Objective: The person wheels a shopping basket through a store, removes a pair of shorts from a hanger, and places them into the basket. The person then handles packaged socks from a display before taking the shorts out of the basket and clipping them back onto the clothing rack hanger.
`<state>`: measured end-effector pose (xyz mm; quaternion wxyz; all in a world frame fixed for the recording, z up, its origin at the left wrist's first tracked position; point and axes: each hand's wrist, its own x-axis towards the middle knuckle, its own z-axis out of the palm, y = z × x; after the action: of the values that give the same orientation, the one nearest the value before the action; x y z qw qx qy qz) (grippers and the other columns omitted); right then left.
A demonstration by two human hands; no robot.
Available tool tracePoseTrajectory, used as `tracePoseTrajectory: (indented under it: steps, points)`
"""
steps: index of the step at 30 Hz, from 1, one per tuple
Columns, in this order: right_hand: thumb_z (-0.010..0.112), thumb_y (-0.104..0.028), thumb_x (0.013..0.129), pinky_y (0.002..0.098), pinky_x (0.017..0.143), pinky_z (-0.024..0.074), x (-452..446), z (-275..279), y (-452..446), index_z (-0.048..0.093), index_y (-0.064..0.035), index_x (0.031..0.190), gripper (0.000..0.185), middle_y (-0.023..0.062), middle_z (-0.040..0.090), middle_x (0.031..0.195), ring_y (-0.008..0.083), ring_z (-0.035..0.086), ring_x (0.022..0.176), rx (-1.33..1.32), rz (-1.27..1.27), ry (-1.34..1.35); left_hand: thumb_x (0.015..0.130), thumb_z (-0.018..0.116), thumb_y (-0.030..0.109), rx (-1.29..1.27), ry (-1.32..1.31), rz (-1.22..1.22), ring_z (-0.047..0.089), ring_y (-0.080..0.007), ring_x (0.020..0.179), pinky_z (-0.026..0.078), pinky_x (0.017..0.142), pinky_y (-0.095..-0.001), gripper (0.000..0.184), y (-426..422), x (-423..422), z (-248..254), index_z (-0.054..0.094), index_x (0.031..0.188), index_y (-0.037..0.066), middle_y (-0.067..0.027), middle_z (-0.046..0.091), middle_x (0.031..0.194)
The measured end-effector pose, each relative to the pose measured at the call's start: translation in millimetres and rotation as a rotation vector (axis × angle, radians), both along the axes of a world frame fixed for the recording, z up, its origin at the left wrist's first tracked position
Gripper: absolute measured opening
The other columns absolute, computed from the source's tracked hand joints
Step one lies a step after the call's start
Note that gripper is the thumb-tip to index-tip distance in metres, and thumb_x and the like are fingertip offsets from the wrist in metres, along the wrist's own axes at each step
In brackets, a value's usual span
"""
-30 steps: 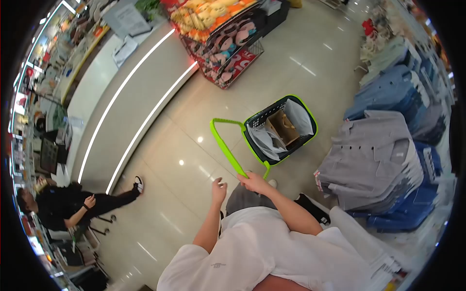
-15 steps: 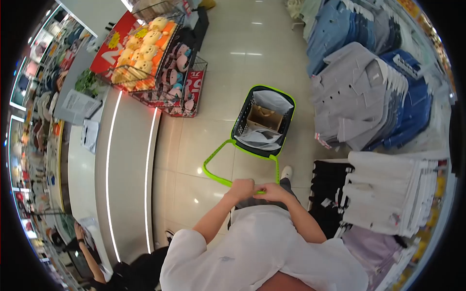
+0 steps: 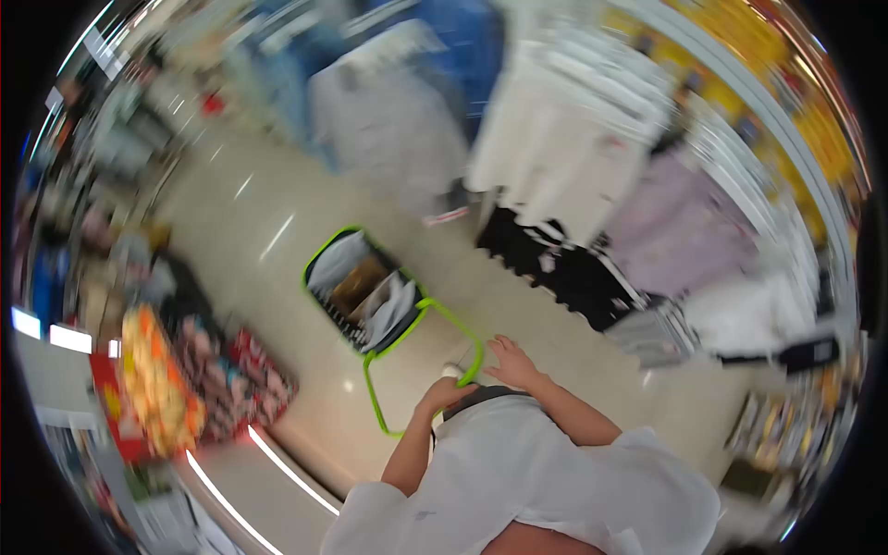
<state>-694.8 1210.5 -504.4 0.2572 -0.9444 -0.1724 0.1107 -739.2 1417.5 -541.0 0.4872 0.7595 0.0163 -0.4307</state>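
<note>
My left hand [image 3: 442, 396] is closed around the bright green pull handle [image 3: 373, 393] of a black shopping basket. My right hand [image 3: 511, 363] is just to the right of the handle, its fingers spread and holding nothing. In front of me, the basket [image 3: 335, 319] rests on the floor, tilted in the view, with its green rim uppermost. Inside it lie a brown paper bag [image 3: 359, 285] and white or grey bag-like items [image 3: 393, 310]. Motion blur hides their detail.
Racks of hanging clothes are ahead and to the right: grey shirts [image 3: 384, 120], white tops [image 3: 564, 139], black garments [image 3: 555, 273] and lilac ones [image 3: 680, 222]. On the left, a plush toy display [image 3: 162, 379] stands beside a light-striped counter [image 3: 250, 486]. Shiny floor tiles [image 3: 240, 250] run between.
The view has turned to the right, so the display and counter sit lower left and the racks spread across the top. My right hand has let go of the handle and opened.
</note>
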Motion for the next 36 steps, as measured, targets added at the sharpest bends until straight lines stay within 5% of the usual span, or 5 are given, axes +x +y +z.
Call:
tracePoseTrajectory:
  steps: [5, 10, 11, 20, 36]
  points:
    - [0.056, -0.035, 0.075, 0.039, 0.077, 0.0452, -67, -6, -152, 0.059, -0.0002, 0.092, 0.039, 0.0191, 0.06, 0.089, 0.0332, 0.057, 0.088, 0.164, -0.763, 0.351, 0.075, 0.063, 0.03, -0.137, 0.505, 0.173, 0.034, -0.0112, 0.035, 0.029, 0.036, -0.0279, 0.034, -44, 8, 5, 0.043, 0.056, 0.011, 0.0013, 0.035, 0.043]
    - [0.052, -0.03, 0.075, 0.0395, 0.074, 0.0471, -267, -88, -319, 0.061, -0.0007, 0.084, 0.032, 0.0234, 0.06, 0.086, 0.0325, 0.058, 0.085, 0.111, -1.328, 0.606, 0.073, 0.062, 0.024, 0.004, 0.29, 0.322, 0.031, -0.0117, 0.032, 0.028, 0.033, -0.0286, 0.029, -104, -14, 4, 0.042, 0.057, 0.011, 0.0014, 0.034, 0.043]
    - [0.052, -0.025, 0.074, 0.0351, 0.049, 0.0495, -336, -136, -352, 0.058, 0.0062, 0.062, 0.034, 0.0156, 0.059, 0.058, 0.0255, 0.06, 0.05, 0.052, -1.102, 0.376, 0.072, 0.062, 0.022, 0.039, 0.255, 0.341, 0.031, -0.0119, 0.032, 0.028, 0.032, -0.0287, 0.027, -114, -19, 0, 0.042, 0.057, 0.011, 0.001, 0.034, 0.043]
    - [0.048, -0.009, 0.076, 0.0357, 0.039, 0.0489, -608, -74, -380, 0.053, 0.0093, 0.067, 0.021, 0.0204, 0.057, 0.063, 0.0273, 0.058, 0.049, 0.512, -2.161, 0.788, 0.074, 0.056, 0.018, 0.074, 0.248, 0.36, 0.028, -0.0129, 0.031, 0.028, 0.033, -0.0304, 0.026, -219, -53, 11, 0.038, 0.056, 0.012, 0.0006, 0.029, 0.042]
    - [0.053, -0.017, 0.079, 0.0327, 0.045, 0.0505, -653, -60, -381, 0.055, 0.0073, 0.086, 0.025, 0.0187, 0.06, 0.076, 0.0271, 0.06, 0.053, 1.102, -2.342, 0.729, 0.076, 0.05, 0.015, 0.067, 0.409, 0.308, 0.031, -0.0195, 0.033, 0.032, 0.035, -0.0349, 0.027, -449, -113, 5, 0.034, 0.054, 0.011, -0.0026, 0.028, 0.041]
